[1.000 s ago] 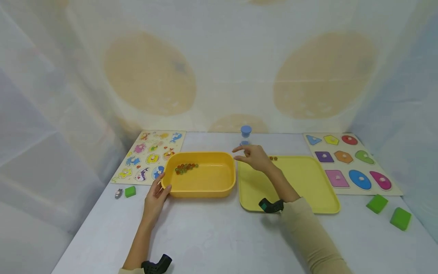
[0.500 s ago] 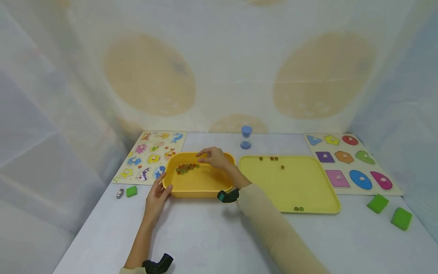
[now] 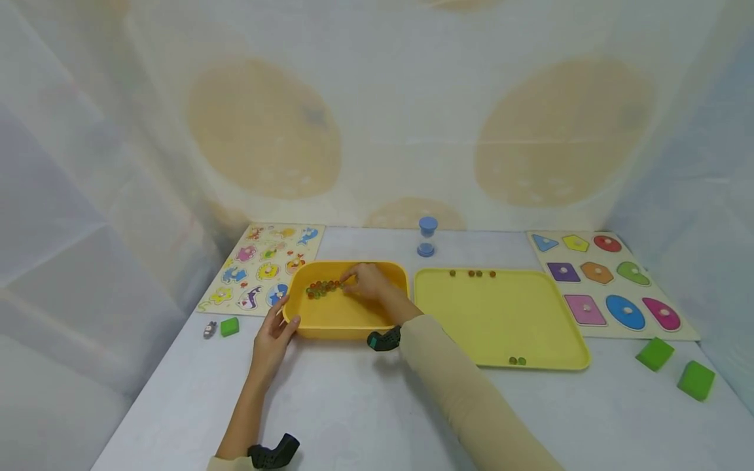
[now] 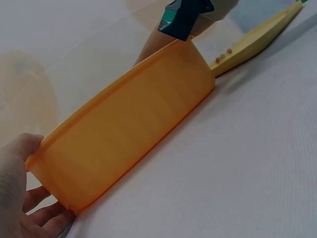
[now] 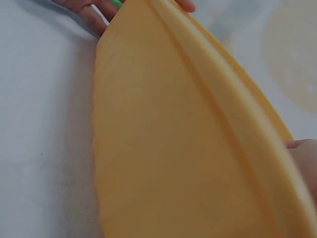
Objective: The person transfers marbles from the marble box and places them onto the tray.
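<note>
An orange-yellow plastic basin point(image 3: 330, 332) stands mid-table, with a cluster of red and green glass marbles point(image 3: 321, 289) in its back left part. My left hand point(image 3: 273, 337) grips the basin's left end, the thumb on the rim and the other fingers at the outer wall in the left wrist view. Reaching in over the front rim, my right hand point(image 3: 368, 286) pinches a marble at the right end of the cluster with thumb and forefinger. The basin wall hides most of that hand in the right wrist view.
Right of the basin lies a yellow tray point(image 3: 501, 320) with several marbles along its back and front edges. Puzzle boards point(image 3: 259, 268) flank both sides. A blue sand timer point(image 3: 427, 237) stands behind. Green blocks point(image 3: 655, 354) and a small grey figure point(image 3: 209, 330) lie farther out.
My right hand has moved left from over the tray into the basin and down to the marbles. A marble on the tray has rolled to its back edge. The left hand keeps its grip.
</note>
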A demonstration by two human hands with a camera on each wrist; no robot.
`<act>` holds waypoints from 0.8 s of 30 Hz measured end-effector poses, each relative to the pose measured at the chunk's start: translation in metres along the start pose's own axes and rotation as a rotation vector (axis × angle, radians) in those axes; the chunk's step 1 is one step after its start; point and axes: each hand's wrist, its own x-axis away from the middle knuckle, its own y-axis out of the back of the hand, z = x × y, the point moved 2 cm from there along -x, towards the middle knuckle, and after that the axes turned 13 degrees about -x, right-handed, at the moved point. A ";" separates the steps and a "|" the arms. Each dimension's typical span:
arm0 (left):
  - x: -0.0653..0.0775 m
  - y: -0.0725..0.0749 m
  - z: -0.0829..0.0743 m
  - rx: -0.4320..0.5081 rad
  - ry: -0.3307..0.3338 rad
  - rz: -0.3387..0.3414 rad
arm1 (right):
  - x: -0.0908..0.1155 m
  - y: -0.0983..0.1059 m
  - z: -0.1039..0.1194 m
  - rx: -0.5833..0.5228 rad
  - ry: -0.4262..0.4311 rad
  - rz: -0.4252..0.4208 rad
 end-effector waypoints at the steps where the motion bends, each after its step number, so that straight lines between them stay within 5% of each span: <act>1: 0.000 0.000 0.000 -0.001 0.001 -0.001 | 0.000 0.000 0.001 0.017 0.005 0.001; 8: 0.000 0.000 0.000 0.025 -0.003 0.004 | 0.013 0.010 0.012 0.036 0.093 0.013; 15: 0.002 0.000 -0.001 0.015 -0.011 0.002 | 0.071 0.069 0.023 0.001 0.179 -0.098; 19: 0.003 0.001 -0.002 -0.002 -0.017 0.000 | 0.112 0.104 0.004 0.022 0.191 -0.189; 24: 0.002 0.001 -0.001 -0.004 -0.026 -0.002 | 0.159 0.132 -0.045 0.067 0.119 -0.299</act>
